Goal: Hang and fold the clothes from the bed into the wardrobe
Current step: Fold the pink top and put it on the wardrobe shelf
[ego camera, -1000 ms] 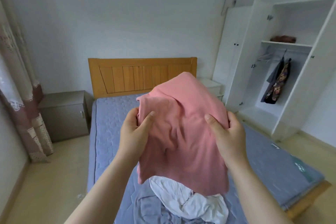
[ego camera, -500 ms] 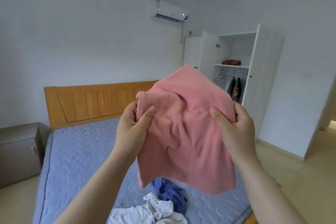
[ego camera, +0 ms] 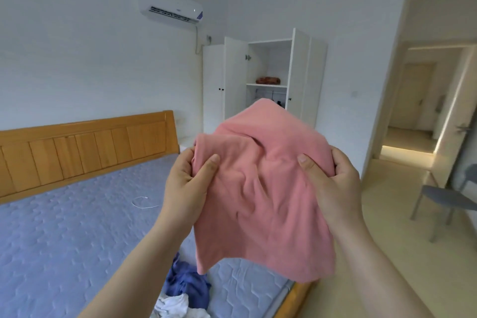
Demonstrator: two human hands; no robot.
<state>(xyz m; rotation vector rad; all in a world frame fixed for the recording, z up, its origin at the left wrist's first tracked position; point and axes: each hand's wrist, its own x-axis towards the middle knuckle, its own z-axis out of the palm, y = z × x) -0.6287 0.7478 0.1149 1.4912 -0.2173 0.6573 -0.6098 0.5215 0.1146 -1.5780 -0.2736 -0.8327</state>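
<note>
The pink garment [ego camera: 260,188] hides the lower half of the wardrobe [ego camera: 299,67] from us. The bottom edge cuts the white clothes [ego camera: 175,306]. We cannot identify the brown bundle [ego camera: 267,80] on the shelf [ego camera: 281,85].

- left hand [ego camera: 185,183]: raised, thumb [ego camera: 210,162] flat on the near face of the pink garment [ego camera: 263,201], fingers curled behind its left edge.
- right hand [ego camera: 333,183]: level with the left and well apart from it, same grip on the right edge.
- left forearm [ego camera: 134,266], right forearm [ego camera: 374,266]: bare, rising from the lower frame.
</note>
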